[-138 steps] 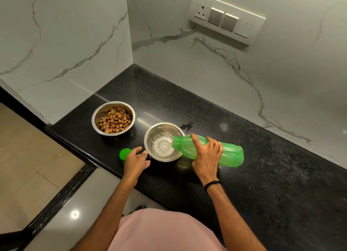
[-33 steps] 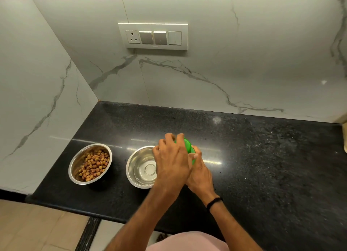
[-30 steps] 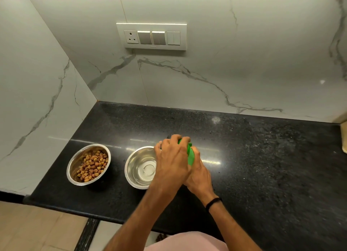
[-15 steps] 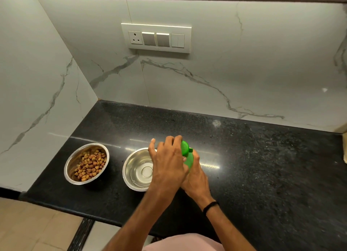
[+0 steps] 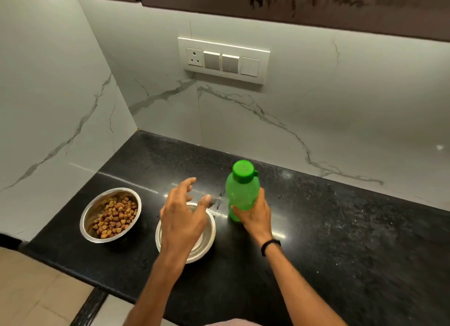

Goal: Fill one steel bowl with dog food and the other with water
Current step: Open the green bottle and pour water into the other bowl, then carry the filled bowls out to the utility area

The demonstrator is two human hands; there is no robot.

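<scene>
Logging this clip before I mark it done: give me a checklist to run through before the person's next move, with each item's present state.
1. Green bottle upright on the black counter: ok.
2. Cap on the bottle: ok; tightness cannot tell.
3. Right hand grip on the bottle's lower body: ok.
4. Left hand empty, fingers spread above the near steel bowl: ok.
5. Left steel bowl holds dog food: ok.
6. Water level in the near bowl: cannot tell, the left hand hides most of it.
</scene>
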